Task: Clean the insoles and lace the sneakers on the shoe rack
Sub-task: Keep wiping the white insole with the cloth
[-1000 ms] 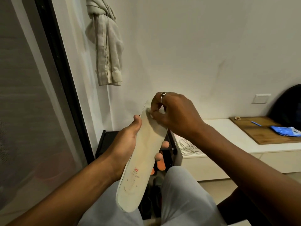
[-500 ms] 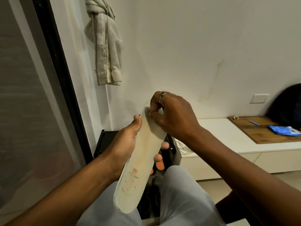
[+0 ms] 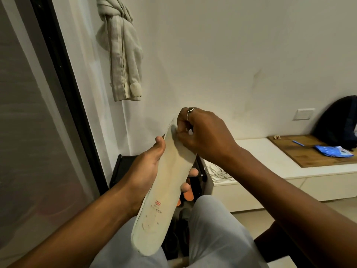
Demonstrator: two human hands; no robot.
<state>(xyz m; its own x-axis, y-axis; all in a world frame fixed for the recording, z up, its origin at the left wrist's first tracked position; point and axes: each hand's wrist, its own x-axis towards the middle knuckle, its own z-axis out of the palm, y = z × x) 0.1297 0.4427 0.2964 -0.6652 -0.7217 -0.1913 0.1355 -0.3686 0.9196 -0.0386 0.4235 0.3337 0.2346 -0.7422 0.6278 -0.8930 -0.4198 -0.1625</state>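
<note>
A long off-white insole (image 3: 164, 190) with a small red logo near its heel stands tilted over my lap, heel end nearest me. My left hand (image 3: 143, 171) grips its middle from behind, thumb on the left edge and fingertips showing at the right edge. At the toe end my right hand (image 3: 204, 136), a ring on one finger, has its fingers curled and pinches a small white wad (image 3: 173, 129), seemingly a wipe, against the insole. The black shoe rack (image 3: 119, 167) is below and behind my hands, mostly hidden. White laces (image 3: 218, 174) lie on the low bench.
Orange shoe soles (image 3: 188, 194) show inside the rack. The white bench (image 3: 251, 151) carries a wooden board (image 3: 309, 157), a blue packet (image 3: 332, 152) and a dark backpack (image 3: 336, 120). A beige garment (image 3: 123, 55) hangs on the wall. A glass door (image 3: 29, 132) fills the left.
My right hand has shifted slightly up along the toe end of the insole, still pinching there. My left hand keeps the same hold.
</note>
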